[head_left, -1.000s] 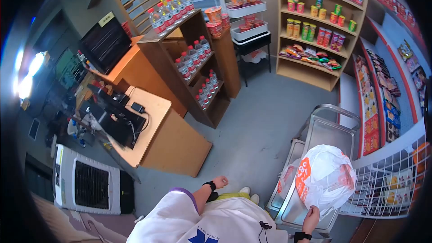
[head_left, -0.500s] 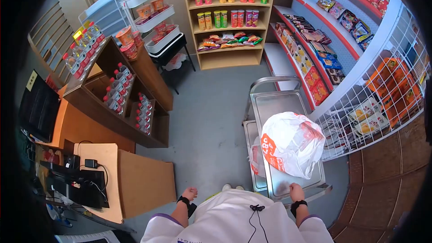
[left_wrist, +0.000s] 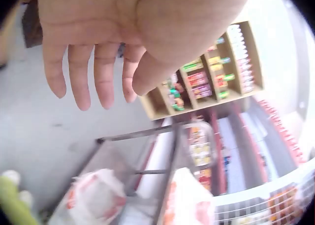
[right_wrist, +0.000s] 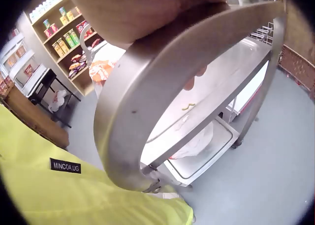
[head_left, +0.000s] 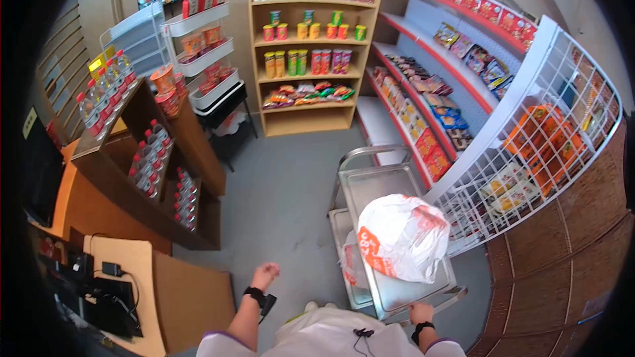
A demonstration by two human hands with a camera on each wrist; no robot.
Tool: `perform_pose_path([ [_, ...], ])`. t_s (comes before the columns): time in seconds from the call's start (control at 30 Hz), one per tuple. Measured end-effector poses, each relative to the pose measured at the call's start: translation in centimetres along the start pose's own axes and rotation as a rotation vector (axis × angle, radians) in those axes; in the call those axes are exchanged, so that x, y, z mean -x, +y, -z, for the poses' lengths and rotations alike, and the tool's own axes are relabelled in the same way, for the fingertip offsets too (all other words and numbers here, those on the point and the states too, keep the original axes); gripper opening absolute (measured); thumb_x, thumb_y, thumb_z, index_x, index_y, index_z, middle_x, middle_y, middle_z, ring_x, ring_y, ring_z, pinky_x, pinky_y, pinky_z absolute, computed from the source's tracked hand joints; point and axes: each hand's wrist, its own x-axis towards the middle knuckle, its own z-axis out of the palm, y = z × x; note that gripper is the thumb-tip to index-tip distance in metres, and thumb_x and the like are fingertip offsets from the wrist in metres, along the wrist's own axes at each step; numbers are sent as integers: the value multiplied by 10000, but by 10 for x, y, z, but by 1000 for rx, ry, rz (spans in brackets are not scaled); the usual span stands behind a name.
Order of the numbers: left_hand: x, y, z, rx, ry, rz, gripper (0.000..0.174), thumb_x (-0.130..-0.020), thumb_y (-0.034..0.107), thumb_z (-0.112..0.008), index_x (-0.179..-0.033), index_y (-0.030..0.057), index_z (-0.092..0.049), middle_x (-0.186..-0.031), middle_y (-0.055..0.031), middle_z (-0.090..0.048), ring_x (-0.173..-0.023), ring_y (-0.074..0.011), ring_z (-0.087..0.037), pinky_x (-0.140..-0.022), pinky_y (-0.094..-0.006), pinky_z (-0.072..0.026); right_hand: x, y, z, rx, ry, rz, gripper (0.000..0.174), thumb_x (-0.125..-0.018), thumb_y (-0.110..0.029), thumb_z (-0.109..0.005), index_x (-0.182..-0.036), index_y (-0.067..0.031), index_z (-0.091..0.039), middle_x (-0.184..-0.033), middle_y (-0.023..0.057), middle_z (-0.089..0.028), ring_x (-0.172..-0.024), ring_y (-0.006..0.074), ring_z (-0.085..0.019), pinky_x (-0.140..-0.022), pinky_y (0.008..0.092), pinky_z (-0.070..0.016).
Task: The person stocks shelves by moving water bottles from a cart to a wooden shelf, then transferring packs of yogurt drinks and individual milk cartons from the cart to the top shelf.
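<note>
Overall: one steel cart (head_left: 370,188) stands on the shop floor (head_left: 291,185), between the wire rack (head_left: 529,158) and the wooden drinks shelf (head_left: 132,152). Count 1, two tiers.
Cart handling: judged stiff, fairly heavy, smooth metal; wheels not clearly seen. Best taken at the near handle (right_wrist: 162,82), a rounded tube that looks slippery under a loose hold.
Handles: 2, one at each end. The far handle (head_left: 367,152) is untouched.
Bags: 2, white plastic with orange print. The upper bag (head_left: 400,235) sits on the cart's top tier, toward the person's end. The lower bag (head_left: 350,266) lies on the bottom tier, partly hidden.
Bag handling: judged soft, thin and crushable; contents hidden, so weight uncertain. Either could slide on the smooth steel if the cart swings.
Right grip (head_left: 419,312): clenched round the near handle; the right wrist view shows fingers curled under the tube.
Left grip (head_left: 264,274): released, fingers straight and relaxed, holding nothing, over the floor and well apart from the cart.
</note>
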Motion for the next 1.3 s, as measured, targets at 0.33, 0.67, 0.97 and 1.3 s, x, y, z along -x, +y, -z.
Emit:
perform_pose_path([
  [0.33, 221, 440, -16, 204, -609, -1356, 116, -863, 24, -589, -816, -8, -690, -616, -99, -620, -584, -242, -618, -743, -439, -539, -5, -1, 4, -9, -52, -72, 217, -804, -218, -557, -900, -240, -751, -870, 76, -726, -852, 286, -690, -768, 434, -496],
  [0.67, 318, 496, -41, 70, -863, -1329, 230, -872, -2, -574, -646, 6, -534, -676, -133, -602, -568, -287, -607, -688, -496, -582, 1, 1, 5, -160, 150, 6, 133, -776, -193, -604, -820, -155, -723, -803, 123, -704, -788, 319, -671, -713, 445, -477],
  [0.97, 356, 495, -88, -154, -1055, -1176, 330, -932, -54, -488, -618, 38, -449, -755, -166, -614, -628, -315, -618, -722, -528, -602, 14, 5, 17, -249, 368, 104, 80, -766, -158, -618, -740, -96, -660, -714, 110, -657, -723, 334, -629, -679, 467, -457],
  [1.3, 386, 492, -149, -234, -950, -1253, 296, -925, -33, -524, -638, 33, -490, -787, -163, -625, -644, -318, -632, -725, -509, -609, 12, 7, 19, -313, 409, 163, 57, -769, -142, -627, -795, -102, -658, -788, 89, -662, -787, 308, -622, -737, 454, -446],
])
